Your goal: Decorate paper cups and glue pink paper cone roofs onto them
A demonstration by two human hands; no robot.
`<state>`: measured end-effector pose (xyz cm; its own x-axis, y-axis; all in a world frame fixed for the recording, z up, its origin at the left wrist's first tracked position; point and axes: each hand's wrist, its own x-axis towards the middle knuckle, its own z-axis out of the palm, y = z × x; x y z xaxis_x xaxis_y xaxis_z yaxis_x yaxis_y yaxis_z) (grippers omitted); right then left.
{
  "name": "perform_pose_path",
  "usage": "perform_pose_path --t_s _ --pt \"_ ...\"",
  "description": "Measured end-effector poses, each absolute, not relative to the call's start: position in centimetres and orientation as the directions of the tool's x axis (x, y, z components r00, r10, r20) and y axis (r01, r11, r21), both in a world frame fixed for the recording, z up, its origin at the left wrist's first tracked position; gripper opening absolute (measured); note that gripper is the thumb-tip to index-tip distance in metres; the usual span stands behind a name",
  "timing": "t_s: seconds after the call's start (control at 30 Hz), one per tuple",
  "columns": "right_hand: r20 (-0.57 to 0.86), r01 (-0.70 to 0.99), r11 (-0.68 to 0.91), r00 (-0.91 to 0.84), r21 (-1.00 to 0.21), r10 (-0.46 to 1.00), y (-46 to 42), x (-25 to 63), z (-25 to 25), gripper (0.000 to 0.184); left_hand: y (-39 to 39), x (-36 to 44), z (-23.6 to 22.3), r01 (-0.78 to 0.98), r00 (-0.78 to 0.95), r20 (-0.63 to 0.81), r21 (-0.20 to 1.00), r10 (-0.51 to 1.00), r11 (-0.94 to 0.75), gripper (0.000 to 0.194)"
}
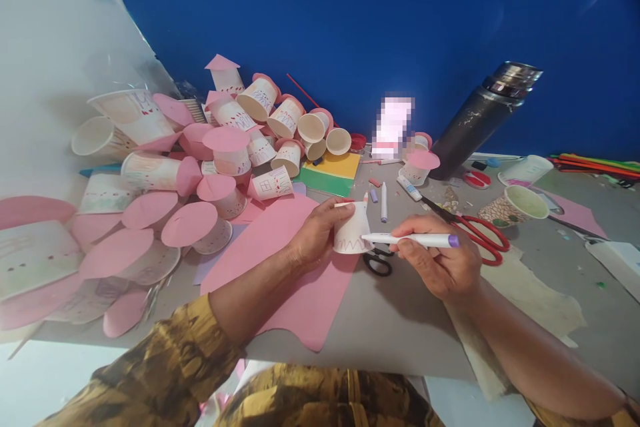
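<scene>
My left hand grips a white paper cup, held upside down with its wide rim low. A purple zigzag line runs round the cup near that rim. My right hand is closed round a white marker with a purple end, its tip at the cup's right side by the zigzag. Beneath the cup lies a sheet of pink paper. Black-handled scissors are partly hidden behind the cup. A purple marker cap and another white marker lie just beyond.
Many decorated cups with pink paper tops crowd the left side. A dark flask leans at the back right. Red-handled scissors, a patterned cup and a cloth lie on the right. A blue wall stands behind.
</scene>
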<state>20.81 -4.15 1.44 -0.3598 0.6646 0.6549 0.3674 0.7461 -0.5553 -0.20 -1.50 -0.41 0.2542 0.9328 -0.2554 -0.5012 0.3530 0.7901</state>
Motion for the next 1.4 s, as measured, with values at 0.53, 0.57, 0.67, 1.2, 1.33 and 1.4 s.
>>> perform_pose_path --t_s 0.53,0.57,0.67,1.2,1.33,1.4 --pt "0.607 0.343 0.72 -0.388 -0.603 0.693 -4.2 20.9 1.6 0.012 -1.7 -0.2 -0.5 -0.394 0.179 -0.27 0.861 0.946 0.32 0.045" --pt "0.608 0.345 0.708 -0.363 -0.616 0.706 -4.2 20.9 1.6 0.011 -1.7 -0.2 -0.5 -0.388 0.169 -0.268 0.867 0.949 0.314 0.045" --pt "0.634 0.346 0.712 -0.324 -0.611 0.702 -4.2 20.9 1.3 0.009 -1.6 -0.2 -0.8 -0.374 0.138 -0.251 0.882 0.958 0.286 0.048" --pt "0.653 0.334 0.76 -0.389 -0.558 0.65 -4.4 20.1 1.1 0.01 -2.1 -0.1 0.3 -0.223 -0.012 -0.295 0.932 0.955 0.285 0.057" --pt "0.656 0.31 0.807 -0.472 -0.502 0.589 -4.4 19.5 1.3 0.01 -2.2 0.1 0.4 -0.223 -0.046 -0.314 0.928 0.948 0.297 0.058" --pt "0.639 0.312 0.816 -0.509 -0.487 0.577 -4.5 19.5 1.3 0.009 -2.2 0.1 0.4 -0.219 -0.064 -0.305 0.933 0.95 0.285 0.058"
